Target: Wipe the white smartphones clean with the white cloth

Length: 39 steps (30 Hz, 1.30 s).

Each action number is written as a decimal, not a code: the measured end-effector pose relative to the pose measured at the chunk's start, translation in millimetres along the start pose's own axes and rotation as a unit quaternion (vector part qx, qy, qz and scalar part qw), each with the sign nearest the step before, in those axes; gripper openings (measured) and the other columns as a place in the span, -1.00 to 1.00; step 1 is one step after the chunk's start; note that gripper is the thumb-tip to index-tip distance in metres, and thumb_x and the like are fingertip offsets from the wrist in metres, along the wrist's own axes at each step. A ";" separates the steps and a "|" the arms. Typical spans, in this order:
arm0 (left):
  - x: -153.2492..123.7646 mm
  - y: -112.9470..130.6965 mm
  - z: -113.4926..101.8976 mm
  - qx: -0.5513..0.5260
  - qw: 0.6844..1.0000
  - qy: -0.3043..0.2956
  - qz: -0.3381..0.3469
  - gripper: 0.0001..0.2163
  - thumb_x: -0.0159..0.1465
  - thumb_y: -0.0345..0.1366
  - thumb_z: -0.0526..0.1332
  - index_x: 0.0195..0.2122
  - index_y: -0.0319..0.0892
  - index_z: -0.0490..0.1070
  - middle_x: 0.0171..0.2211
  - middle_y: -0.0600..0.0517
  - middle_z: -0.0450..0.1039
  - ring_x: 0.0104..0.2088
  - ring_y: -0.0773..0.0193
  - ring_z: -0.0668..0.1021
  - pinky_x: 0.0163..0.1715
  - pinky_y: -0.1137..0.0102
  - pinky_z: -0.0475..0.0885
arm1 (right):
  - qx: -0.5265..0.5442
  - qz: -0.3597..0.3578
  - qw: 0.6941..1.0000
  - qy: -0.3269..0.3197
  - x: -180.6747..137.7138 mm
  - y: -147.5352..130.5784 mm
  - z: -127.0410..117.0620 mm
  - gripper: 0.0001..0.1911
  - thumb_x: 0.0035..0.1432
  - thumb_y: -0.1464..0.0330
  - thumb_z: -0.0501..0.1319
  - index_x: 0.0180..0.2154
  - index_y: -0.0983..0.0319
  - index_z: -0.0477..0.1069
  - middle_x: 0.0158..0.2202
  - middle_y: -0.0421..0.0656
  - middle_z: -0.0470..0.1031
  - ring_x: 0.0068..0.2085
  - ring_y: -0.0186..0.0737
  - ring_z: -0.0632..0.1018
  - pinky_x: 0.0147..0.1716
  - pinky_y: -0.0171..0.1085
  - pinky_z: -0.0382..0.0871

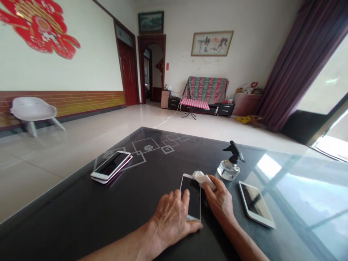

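Note:
A white phone (192,195) with a dark screen lies flat on the black glass table (152,170), right in front of me. My left hand (170,217) lies over its left edge and lower end, fingers curled against the side, pinning it down. My right hand (220,201) pinches a crumpled white tissue (200,177) against the phone's top right corner. A small clear spray bottle (230,165) with a black trigger stands just beyond the right hand.
Two stacked phones (111,166) lie at the table's left. Another white phone (256,203) lies to the right of my right hand. Beyond the table are a tiled floor, a white chair (32,110) and a covered sofa (205,90).

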<state>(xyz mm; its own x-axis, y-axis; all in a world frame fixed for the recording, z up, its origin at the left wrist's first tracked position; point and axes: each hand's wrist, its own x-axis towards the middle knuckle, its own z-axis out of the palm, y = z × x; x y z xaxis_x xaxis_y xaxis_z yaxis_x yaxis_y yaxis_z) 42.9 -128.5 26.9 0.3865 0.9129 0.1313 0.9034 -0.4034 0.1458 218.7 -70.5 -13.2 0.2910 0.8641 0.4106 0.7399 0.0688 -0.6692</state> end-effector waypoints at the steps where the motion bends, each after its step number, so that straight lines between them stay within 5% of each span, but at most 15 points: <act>1: 0.7 0.3 0.0 0.002 1.000 0.002 0.002 -0.27 0.06 0.13 0.25 0.14 -0.29 0.26 -0.18 -0.19 0.45 -0.21 -0.02 0.53 -0.19 0.13 0.46 | -0.001 -0.005 1.000 -0.003 0.9 0.4 -0.9 -0.56 0.04 0.13 0.05 -0.16 0.24 0.47 -0.21 -0.06 0.53 -0.24 -0.07 0.54 -0.21 -0.16 0.35; 5: -0.7 -1.5 1.8 0.020 0.999 0.033 0.027 -0.38 0.09 0.10 0.25 0.04 -0.26 0.32 -0.26 -0.12 0.46 -0.29 0.03 0.55 -0.28 0.17 0.48 | 0.023 -0.034 0.999 -0.031 4.7 4.2 -5.3 -0.61 0.05 0.14 0.08 -0.20 0.25 0.47 -0.30 -0.09 0.54 -0.30 -0.12 0.54 -0.25 -0.21 0.37; 8: -4.3 -7.4 4.6 0.038 0.989 0.087 0.114 -0.62 0.13 0.01 0.25 -0.23 -0.21 0.38 -0.38 -0.01 0.43 -0.38 0.11 0.52 -0.38 0.25 0.46 | 0.053 -0.057 0.997 -0.027 5.5 7.5 -6.5 -0.66 0.09 0.15 0.10 -0.22 0.24 0.45 -0.35 -0.14 0.54 -0.36 -0.19 0.52 -0.30 -0.26 0.36; 12: -4.0 -15.9 13.4 0.075 0.931 0.213 0.286 -0.80 0.20 -0.21 0.19 -0.49 -0.17 0.26 -0.54 0.06 0.31 -0.52 0.22 0.42 -0.55 0.36 0.35 | 0.070 -0.076 0.995 -0.011 4.1 7.9 -5.6 -0.71 0.12 0.16 0.11 -0.25 0.22 0.42 -0.38 -0.18 0.51 -0.39 -0.24 0.49 -0.34 -0.30 0.33; 16: 1.4 -18.9 26.6 0.089 0.879 0.300 0.360 -0.78 0.20 -0.46 0.10 -0.57 -0.15 0.18 -0.65 0.12 0.17 -0.64 0.31 0.30 -0.66 0.39 0.17 | 0.066 -0.117 0.990 -0.040 3.2 4.4 -5.1 -0.79 0.13 0.21 0.12 -0.32 0.21 0.40 -0.43 -0.22 0.43 -0.43 -0.29 0.44 -0.37 -0.33 0.31; 29: -0.6 -24.2 30.7 0.047 0.889 0.254 0.378 -0.81 0.22 -0.48 0.12 -0.53 -0.18 0.23 -0.61 0.12 0.20 -0.60 0.35 0.30 -0.66 0.46 0.24 | 0.040 -0.199 0.979 -0.034 6.3 7.0 -1.8 -0.90 0.16 0.30 0.14 -0.29 0.18 0.38 -0.34 -0.21 0.42 -0.34 -0.28 0.46 -0.31 -0.32 0.33; 39: -1.3 -21.6 39.5 0.060 0.888 0.257 0.376 -0.79 0.21 -0.53 0.08 -0.55 -0.18 0.22 -0.60 0.11 0.20 -0.60 0.35 0.34 -0.67 0.44 0.22 | -0.036 -0.297 0.943 -0.144 11.0 -3.7 0.2 -0.77 0.19 0.37 0.11 -0.14 0.13 0.46 -0.11 -0.13 0.47 -0.10 -0.16 0.48 -0.07 -0.19 0.36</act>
<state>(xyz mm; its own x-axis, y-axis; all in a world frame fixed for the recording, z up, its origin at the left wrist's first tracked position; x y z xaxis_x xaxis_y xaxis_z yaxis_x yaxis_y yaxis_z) 30.2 -118.5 -15.1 0.7806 0.2258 0.5828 0.4503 -0.8498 -0.2738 219.0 -61.1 -6.3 -0.3574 0.7835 0.5083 0.7631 0.5588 -0.3248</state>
